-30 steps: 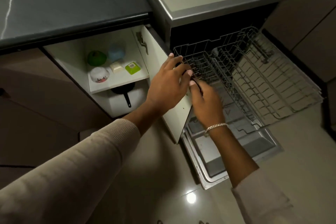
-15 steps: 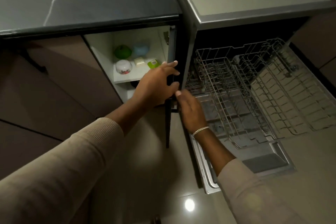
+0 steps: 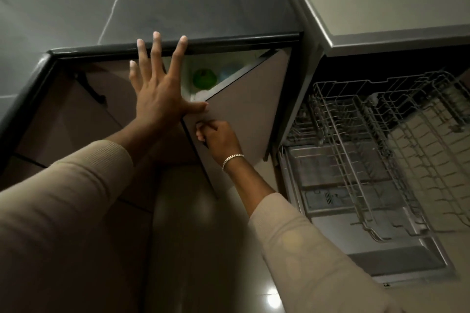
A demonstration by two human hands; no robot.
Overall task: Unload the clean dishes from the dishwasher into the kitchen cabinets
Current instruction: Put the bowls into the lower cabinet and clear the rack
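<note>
The brown cabinet door (image 3: pixel 250 107) stands partly swung over the cabinet opening. Through the remaining gap I see a green bowl (image 3: pixel 204 78) and a pale blue dish (image 3: pixel 227 72) on the shelf inside. My left hand (image 3: pixel 157 89) is spread flat with straight fingers in front of the opening, its thumb touching the door's free edge. My right hand (image 3: pixel 219 138) grips that same edge lower down, fingers curled round it. To the right, the dishwasher's wire rack (image 3: pixel 381 150) is pulled out and holds no dishes that I can see.
The dishwasher door (image 3: pixel 396 265) lies folded down over the glossy floor (image 3: pixel 203 249) at the right. A dark countertop (image 3: pixel 165 2) overhangs the cabinets. The neighbouring cabinet front has a black handle (image 3: pixel 92 89).
The cabinet door has swung from wide open to mostly covering the shelf. My left hand left the door and spread open; my right hand moved from the rack to the door's edge.
</note>
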